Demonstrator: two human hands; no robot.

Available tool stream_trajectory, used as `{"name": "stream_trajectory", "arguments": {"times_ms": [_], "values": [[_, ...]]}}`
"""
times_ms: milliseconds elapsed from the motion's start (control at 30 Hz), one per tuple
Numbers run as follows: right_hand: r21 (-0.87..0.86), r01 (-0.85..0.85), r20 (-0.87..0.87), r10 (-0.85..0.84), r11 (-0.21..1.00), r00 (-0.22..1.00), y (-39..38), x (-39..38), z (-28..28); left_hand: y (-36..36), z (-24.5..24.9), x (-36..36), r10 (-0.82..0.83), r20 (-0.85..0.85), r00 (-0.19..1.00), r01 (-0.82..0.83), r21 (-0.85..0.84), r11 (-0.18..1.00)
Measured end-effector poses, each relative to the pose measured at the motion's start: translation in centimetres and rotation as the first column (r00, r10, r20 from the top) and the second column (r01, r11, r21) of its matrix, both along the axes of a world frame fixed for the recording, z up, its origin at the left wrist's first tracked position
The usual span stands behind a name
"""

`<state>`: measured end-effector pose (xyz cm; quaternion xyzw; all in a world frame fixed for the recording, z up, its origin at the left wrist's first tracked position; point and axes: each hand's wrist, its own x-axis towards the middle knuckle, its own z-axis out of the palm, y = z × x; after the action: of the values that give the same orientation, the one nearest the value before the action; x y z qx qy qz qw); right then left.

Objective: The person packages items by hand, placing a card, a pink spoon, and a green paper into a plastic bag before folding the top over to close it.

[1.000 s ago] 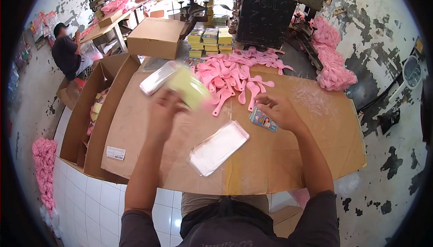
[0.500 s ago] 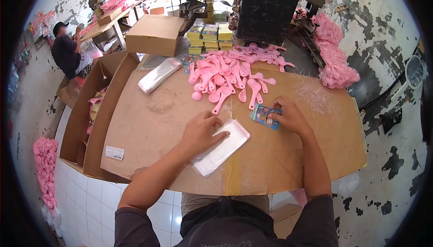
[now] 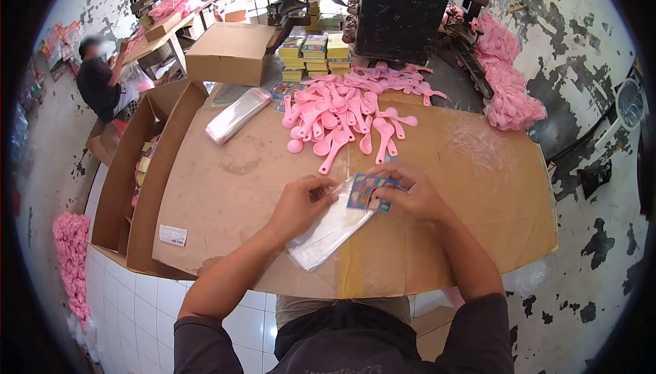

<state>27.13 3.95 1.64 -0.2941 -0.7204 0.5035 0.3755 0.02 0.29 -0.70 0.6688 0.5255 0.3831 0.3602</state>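
A pile of clear plastic bags [image 3: 324, 237] lies slantwise on the cardboard-covered table in front of me. My left hand [image 3: 301, 206] is at its upper left side, thumb and forefinger pinched at the edge of the top bag. In my right hand [image 3: 417, 196] is a blue printed card [image 3: 362, 193], held by its right side between thumb and fingers. The card overlaps the upper right end of the bags. More blue cards [image 3: 391, 158] peek out behind my right hand, mostly hidden. Beyond the hands lies a heap of pink plastic scoops [image 3: 335, 111].
Another bundle of plastic bags [image 3: 238, 115] lies at the back left. Stacks of cards [image 3: 314, 49] stand behind the scoops, near a black machine [image 3: 396, 15]. An open carton [image 3: 130, 189] adjoins the table's left edge. A person [image 3: 99, 80] sits at the far left.
My right hand has moved left, bringing a card from the card stack over the bags' end. The left hand's thumb and forefinger have closed together at the bag edge.
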Motion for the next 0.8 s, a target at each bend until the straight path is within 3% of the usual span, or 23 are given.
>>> {"name": "stream_trajectory", "arguments": {"times_ms": [167, 267, 433, 533, 667, 800], "values": [[0.274, -0.08, 0.155, 0.038, 0.958, 0.987, -0.4, -1.3, -0.7, 0.0, -0.2, -0.4, -0.017, 0.01, 1.0, 0.017, -0.003, 1.0], [0.284, -0.091, 0.151, 0.049, 0.954, 0.987, -0.8, -1.5, -0.5, -0.2, 0.3, -0.2, -0.015, -0.021, 1.0, 0.015, -0.029, 0.999], [0.294, -0.203, 0.314, 0.107, 0.934, 0.943, -0.5, -1.4, -0.9, -0.2, 0.7, 0.0, 0.001, -0.031, 1.0, -0.004, -0.068, 0.998], [0.317, -0.217, 0.309, 0.116, 0.923, 0.944, -0.3, -1.4, -1.3, 0.2, -0.3, -0.3, 0.044, 0.029, 0.999, -0.045, 0.043, 0.998], [0.385, -0.251, 0.318, 0.128, 0.888, 0.939, 0.5, -1.1, -2.5, 1.5, -2.2, -1.2, 0.053, 0.417, 0.907, -0.039, -0.043, 0.998], [0.276, 0.009, 0.134, -0.048, 0.961, 0.99, 0.2, -1.2, -2.2, 1.9, 0.4, -2.6, 0.053, 0.586, 0.809, 0.045, -0.15, 0.988]]}}
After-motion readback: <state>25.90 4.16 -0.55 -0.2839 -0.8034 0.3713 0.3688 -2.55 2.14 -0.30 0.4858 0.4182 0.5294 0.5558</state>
